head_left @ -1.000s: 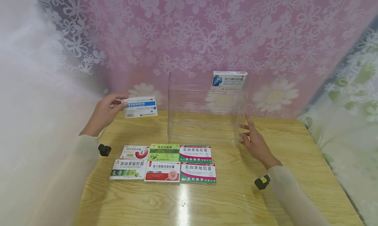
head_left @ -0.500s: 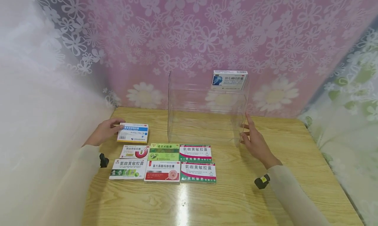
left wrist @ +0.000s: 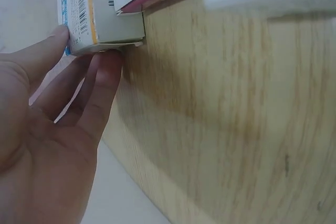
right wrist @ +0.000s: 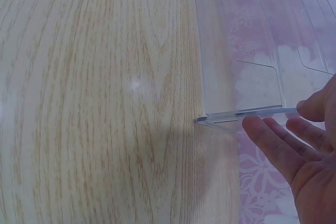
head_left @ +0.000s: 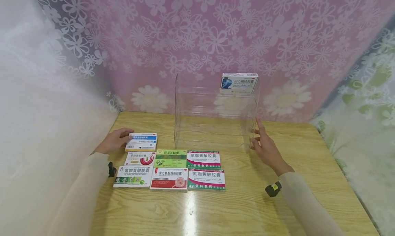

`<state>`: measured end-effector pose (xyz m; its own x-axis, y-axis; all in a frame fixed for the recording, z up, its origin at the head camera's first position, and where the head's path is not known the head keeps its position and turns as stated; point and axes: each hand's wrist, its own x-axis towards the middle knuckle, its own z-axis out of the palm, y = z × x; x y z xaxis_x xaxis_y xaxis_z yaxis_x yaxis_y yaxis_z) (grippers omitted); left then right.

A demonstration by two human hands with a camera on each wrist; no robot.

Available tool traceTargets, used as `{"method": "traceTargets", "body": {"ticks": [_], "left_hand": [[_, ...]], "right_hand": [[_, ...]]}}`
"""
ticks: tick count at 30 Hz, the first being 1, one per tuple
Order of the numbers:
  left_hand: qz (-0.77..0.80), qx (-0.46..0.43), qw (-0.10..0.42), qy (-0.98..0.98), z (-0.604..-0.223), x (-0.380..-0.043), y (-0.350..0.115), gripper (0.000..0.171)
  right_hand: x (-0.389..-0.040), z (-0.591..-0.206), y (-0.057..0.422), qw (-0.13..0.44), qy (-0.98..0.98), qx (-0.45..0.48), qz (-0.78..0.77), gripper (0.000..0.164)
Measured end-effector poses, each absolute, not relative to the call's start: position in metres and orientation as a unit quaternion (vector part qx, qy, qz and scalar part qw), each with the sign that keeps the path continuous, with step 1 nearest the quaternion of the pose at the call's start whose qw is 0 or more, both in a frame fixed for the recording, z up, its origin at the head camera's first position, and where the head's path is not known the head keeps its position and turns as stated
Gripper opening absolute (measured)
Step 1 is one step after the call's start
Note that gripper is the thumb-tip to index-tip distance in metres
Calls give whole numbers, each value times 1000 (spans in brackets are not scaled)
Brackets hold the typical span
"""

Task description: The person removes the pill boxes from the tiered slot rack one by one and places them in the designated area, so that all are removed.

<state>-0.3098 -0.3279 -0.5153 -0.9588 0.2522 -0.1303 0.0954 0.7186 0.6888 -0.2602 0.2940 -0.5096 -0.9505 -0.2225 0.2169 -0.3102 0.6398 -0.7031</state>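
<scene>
My left hand (head_left: pixel 115 140) pinches the left end of a blue-and-white medicine box (head_left: pixel 142 142) with a yellow lower edge. That box rests on the table, just behind a white box with a red ring design (head_left: pixel 140 158). In the left wrist view, the thumb lies along the edge of the blue-and-white box (left wrist: pixel 81 9) and the fingertips touch its end. At the right, my right hand (head_left: pixel 269 153) holds the side panel of a clear plastic display rack (head_left: pixel 216 126), thumb on one side and fingers on the other. A white box with a blue head picture (head_left: pixel 239 84) stands on the rack's top tier.
Beside the red-ring box lie a green-yellow box (head_left: pixel 171 158) and a green-and-pink box (head_left: pixel 203 159). The front row has a white-and-green box (head_left: pixel 132 176), a red-and-white box (head_left: pixel 168 178) and another green-and-pink box (head_left: pixel 206 179). A flowered curtain (head_left: pixel 216 34) hangs behind the wooden table (head_left: pixel 240 208).
My left hand has brought the blue-and-white box down from the air left of the rack onto the table, then slightly rightward behind the other boxes. My right hand stays on the rack.
</scene>
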Motion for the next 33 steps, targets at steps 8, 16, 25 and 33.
{"method": "traceTargets", "body": {"ticks": [8,16,25,33], "left_hand": [[358,92,113,922,-510,-313,-329,55],[350,75,-51,932,-460,-330,-297,51],[411,154,-176,881,-371,-352,-190,36],[384,237,-135,882,-340,-373,-90,43]], "right_hand": [[-261,-511,294,57,-904,153,396,94],[-261,-510,293,59,-904,160,392,94],[-258,-508,294,57,-903,155,396,93],[-256,-507,294,56,-901,157,401,94]]}}
